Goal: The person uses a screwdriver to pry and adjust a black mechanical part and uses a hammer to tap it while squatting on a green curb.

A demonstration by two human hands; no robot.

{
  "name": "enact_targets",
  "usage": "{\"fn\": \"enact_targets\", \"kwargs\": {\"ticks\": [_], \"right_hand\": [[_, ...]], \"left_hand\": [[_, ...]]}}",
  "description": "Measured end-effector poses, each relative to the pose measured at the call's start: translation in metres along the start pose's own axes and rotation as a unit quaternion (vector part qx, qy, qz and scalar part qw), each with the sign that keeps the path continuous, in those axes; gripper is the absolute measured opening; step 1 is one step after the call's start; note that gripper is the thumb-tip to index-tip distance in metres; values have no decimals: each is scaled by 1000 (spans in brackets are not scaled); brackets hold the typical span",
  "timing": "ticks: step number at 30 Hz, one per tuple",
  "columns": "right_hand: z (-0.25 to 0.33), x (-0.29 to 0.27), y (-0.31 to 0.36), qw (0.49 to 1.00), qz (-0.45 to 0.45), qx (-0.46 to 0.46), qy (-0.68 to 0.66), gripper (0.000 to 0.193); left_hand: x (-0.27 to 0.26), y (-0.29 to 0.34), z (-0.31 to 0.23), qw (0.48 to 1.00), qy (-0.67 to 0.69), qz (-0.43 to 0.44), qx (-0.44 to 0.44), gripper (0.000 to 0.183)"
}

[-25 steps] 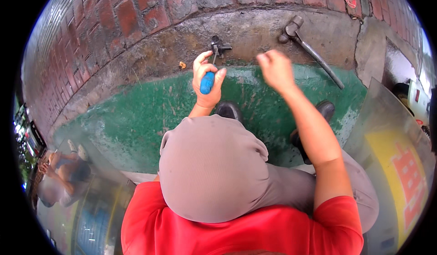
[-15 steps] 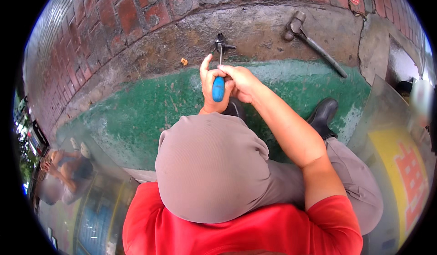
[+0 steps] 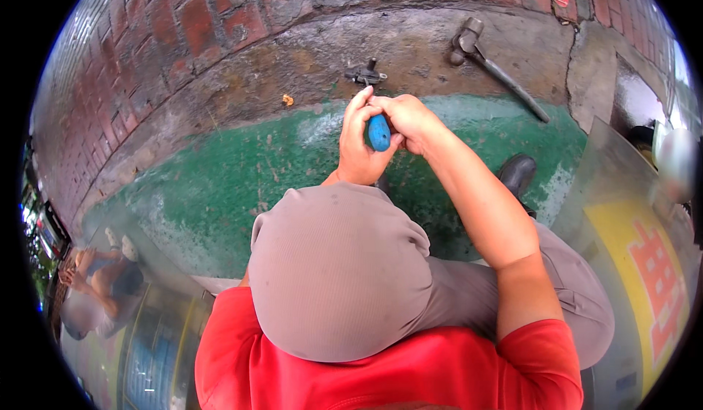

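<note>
Both my hands are closed around a blue-handled screwdriver in front of my knee. My left hand grips it from the left, with its index finger stretched toward a small dark metal fitting. From the right, my right hand wraps its fingers about the tool. The handle's butt end faces up toward me, while its shaft is hidden by the fingers. Just beyond my fingertips the fitting lies on the wet concrete, a short stub pointing up and away; whether the hidden tip touches it, I cannot tell.
A metal-handled hammer lies on the concrete to the right. Red bricks run along the far side. My black boot rests on the green-painted strip. A translucent panel stands right; another person is far left.
My hands and the screwdriver have shifted slightly right in view. The handle now shows more end-on, and its shaft has gone out of sight. The dark fitting has turned, its stub now pointing away.
</note>
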State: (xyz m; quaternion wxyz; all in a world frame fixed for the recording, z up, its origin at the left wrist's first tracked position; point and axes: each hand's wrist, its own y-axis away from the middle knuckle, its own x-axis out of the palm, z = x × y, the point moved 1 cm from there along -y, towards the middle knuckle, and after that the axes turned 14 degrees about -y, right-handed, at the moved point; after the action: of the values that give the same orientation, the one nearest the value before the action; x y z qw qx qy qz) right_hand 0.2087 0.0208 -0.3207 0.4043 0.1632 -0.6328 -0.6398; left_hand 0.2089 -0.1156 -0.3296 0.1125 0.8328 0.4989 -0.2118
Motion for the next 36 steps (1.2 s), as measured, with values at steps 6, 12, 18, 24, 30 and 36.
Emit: {"fn": "enact_targets", "kwargs": {"ticks": [6,12,18,24,30,36], "right_hand": [[-5,14,-5,999,29,-43,18,37],[-29,21,-24,995,47,-24,-89,41],[-37,38,-29,976,42,-26,-213,28],[-40,41,-29,982,17,-61,-180,27],[-50,13,-29,976,72,-86,-187,33],[-20,-10,22,978,102,65,-169,40]], "left_hand": [[-10,-3,-3,998,64,-26,-11,50],[-25,-7,-8,995,44,-53,-77,24],[-10,4,-7,983,11,-160,-89,9],[-3,14,4,977,50,-175,-110,5],[3,25,14,996,-33,-75,18,35],[-27,5,54,968,125,-39,-216,86]]}}
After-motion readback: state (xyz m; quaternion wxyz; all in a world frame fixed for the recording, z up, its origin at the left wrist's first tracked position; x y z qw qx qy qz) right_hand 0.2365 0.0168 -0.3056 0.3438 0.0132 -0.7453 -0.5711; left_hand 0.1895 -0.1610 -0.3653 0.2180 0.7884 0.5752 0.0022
